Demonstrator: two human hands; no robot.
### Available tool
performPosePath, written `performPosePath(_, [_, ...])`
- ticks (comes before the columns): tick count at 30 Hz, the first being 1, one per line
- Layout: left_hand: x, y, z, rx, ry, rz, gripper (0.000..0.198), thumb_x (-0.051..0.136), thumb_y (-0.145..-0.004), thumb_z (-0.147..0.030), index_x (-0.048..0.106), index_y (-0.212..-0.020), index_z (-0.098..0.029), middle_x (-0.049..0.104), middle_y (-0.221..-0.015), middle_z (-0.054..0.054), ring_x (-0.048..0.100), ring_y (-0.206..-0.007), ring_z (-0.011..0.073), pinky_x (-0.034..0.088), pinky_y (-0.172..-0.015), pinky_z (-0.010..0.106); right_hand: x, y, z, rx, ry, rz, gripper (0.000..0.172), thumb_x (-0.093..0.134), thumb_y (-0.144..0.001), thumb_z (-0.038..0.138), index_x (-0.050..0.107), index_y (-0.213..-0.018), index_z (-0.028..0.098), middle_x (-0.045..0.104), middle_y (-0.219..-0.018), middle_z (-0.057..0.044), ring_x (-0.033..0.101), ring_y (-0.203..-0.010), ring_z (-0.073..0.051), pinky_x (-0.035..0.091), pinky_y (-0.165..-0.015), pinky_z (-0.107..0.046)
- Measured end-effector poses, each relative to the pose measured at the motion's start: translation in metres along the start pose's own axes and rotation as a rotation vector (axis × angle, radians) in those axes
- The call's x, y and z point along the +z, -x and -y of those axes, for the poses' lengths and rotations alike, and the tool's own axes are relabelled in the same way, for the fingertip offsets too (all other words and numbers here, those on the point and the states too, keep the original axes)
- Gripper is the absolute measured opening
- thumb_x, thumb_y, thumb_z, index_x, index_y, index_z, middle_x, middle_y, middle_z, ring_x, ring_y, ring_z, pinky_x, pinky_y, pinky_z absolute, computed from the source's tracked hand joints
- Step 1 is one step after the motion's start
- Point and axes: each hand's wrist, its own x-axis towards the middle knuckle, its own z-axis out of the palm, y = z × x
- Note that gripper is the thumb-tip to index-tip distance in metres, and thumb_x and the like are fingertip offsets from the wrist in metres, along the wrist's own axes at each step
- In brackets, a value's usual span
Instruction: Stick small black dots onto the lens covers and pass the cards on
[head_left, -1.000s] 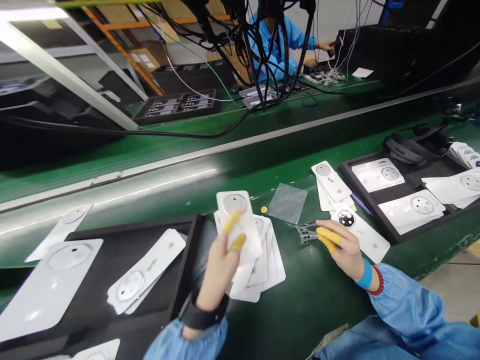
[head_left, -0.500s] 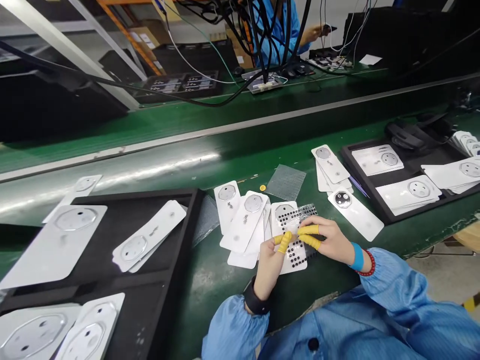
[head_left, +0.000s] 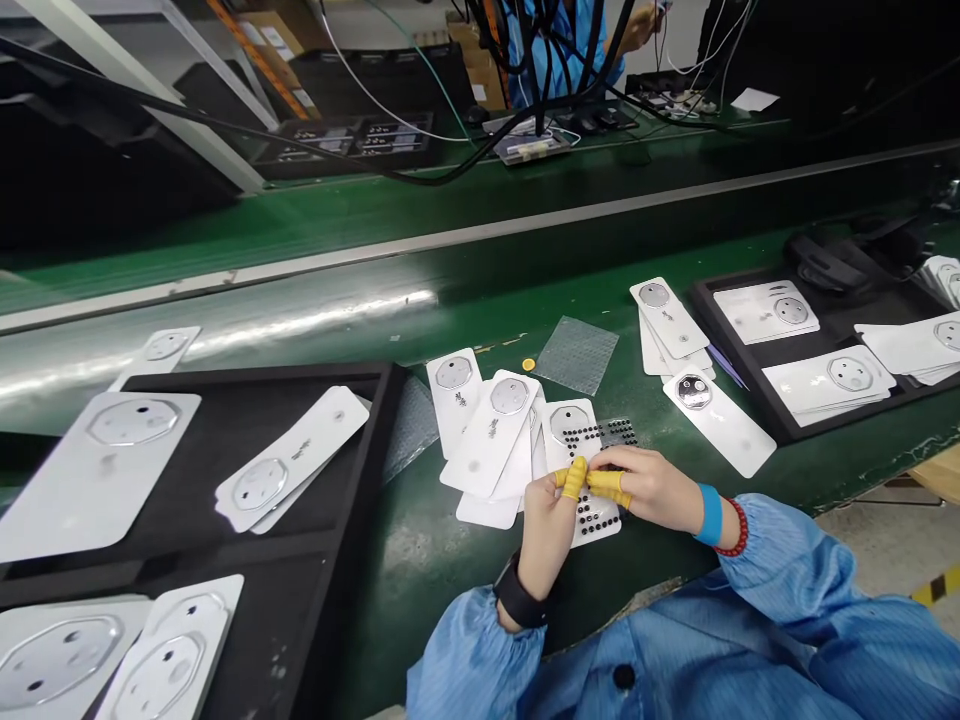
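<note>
My left hand [head_left: 546, 530] and my right hand [head_left: 645, 487] meet over the bench, their yellow finger cots pressed together. Between the fingertips they pinch a clear film sheet with rows of black dots [head_left: 598, 433], which lies across a white card with a round silver window [head_left: 570, 425]. That card rests on a loose pile of similar white cards [head_left: 487, 450], just left of my hands. The film's middle is hidden by my fingers. A black strap circles my left wrist, and a blue band and red beads circle my right.
Black trays of white cards lie left [head_left: 360, 380] and right [head_left: 750, 400] of my hands. A mesh sheet [head_left: 576, 355] and another card pile [head_left: 667, 320] are ahead. Beyond the green conveyor [head_left: 300, 290], a co-worker [head_left: 562, 50] works among hanging cables.
The card pile my left hand held up is now down on the bench. My left hand has come across to the dotted film, which my right hand brought over the cards.
</note>
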Motion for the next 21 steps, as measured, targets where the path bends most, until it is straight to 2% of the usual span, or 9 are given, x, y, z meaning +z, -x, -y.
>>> performPosePath(2, [-0.003, -0.001, 0.008, -0.049, -0.007, 0.013, 0.027, 0.070, -0.087, -0.034, 0.063, -0.070, -0.014, 0.060, -0.063, -0.005, 0.057, -0.055, 0.0102, 0.047, -0.053, 0.024, 0.003, 0.002, 0.001, -0.064, 0.080, 0.024, 0.026, 0.044, -0.100, 0.012, 0.068, -0.090, 0.012, 0.071, -0.097, -0.014, 0.067, -0.083, -0.019, 0.062, -0.073, -0.034])
performPosePath(5, [-0.005, -0.004, 0.018, -0.131, 0.001, 0.036, 0.022, 0.064, -0.093, -0.033, 0.064, -0.084, -0.013, 0.061, -0.072, -0.003, 0.058, -0.057, 0.0100, 0.050, -0.054, 0.024, 0.008, 0.007, 0.003, -0.161, 0.182, 0.033, 0.033, 0.041, -0.097, 0.006, 0.067, -0.078, 0.013, 0.072, -0.099, -0.016, 0.066, -0.086, -0.021, 0.059, -0.086, -0.046])
performPosePath(7, [-0.005, -0.006, 0.023, -0.174, 0.013, 0.043, 0.021, 0.062, -0.094, -0.034, 0.065, -0.095, -0.013, 0.065, -0.083, 0.000, 0.062, -0.065, 0.0120, 0.054, -0.059, 0.027, 0.011, 0.010, 0.002, -0.227, 0.274, 0.070, 0.035, 0.040, -0.095, 0.003, 0.066, -0.074, 0.014, 0.071, -0.101, -0.016, 0.065, -0.088, -0.021, 0.055, -0.095, -0.051])
performPosePath(10, [-0.002, -0.008, 0.026, -0.208, 0.023, 0.026, 0.023, 0.061, -0.094, -0.034, 0.064, -0.107, -0.015, 0.068, -0.099, 0.004, 0.066, -0.078, 0.0156, 0.057, -0.068, 0.032, 0.015, 0.010, -0.001, -0.288, 0.363, 0.133, 0.031, 0.044, -0.092, 0.003, 0.066, -0.074, 0.015, 0.071, -0.096, -0.013, 0.064, -0.085, -0.019, 0.052, -0.101, -0.051])
performPosePath(14, [0.007, -0.009, 0.029, -0.208, 0.026, -0.047, 0.023, 0.059, -0.095, -0.033, 0.064, -0.113, -0.018, 0.066, -0.113, 0.008, 0.066, -0.089, 0.0178, 0.058, -0.077, 0.036, 0.017, 0.007, -0.007, -0.348, 0.354, 0.115, 0.028, 0.045, -0.092, 0.007, 0.069, -0.081, 0.015, 0.070, -0.088, -0.012, 0.063, -0.082, -0.021, 0.055, -0.098, -0.047])
performPosePath(19, [0.017, -0.014, 0.035, -0.184, 0.100, -0.141, 0.027, 0.059, -0.095, -0.034, 0.063, -0.117, -0.018, 0.065, -0.119, 0.009, 0.066, -0.099, 0.0218, 0.057, -0.083, 0.040, 0.016, 0.005, -0.020, -0.480, 0.334, 0.049, 0.034, 0.040, -0.088, 0.002, 0.069, -0.078, 0.015, 0.071, -0.087, -0.013, 0.065, -0.083, -0.023, 0.060, -0.083, -0.043])
performPosePath(21, [0.021, -0.016, 0.035, -0.170, 0.170, -0.133, 0.028, 0.059, -0.095, -0.033, 0.062, -0.119, -0.019, 0.063, -0.124, 0.010, 0.065, -0.102, 0.0218, 0.056, -0.086, 0.041, 0.015, 0.005, -0.027, -0.497, 0.347, 0.064, 0.031, 0.041, -0.088, 0.001, 0.067, -0.079, 0.015, 0.071, -0.089, -0.014, 0.067, -0.084, -0.024, 0.062, -0.077, -0.040])
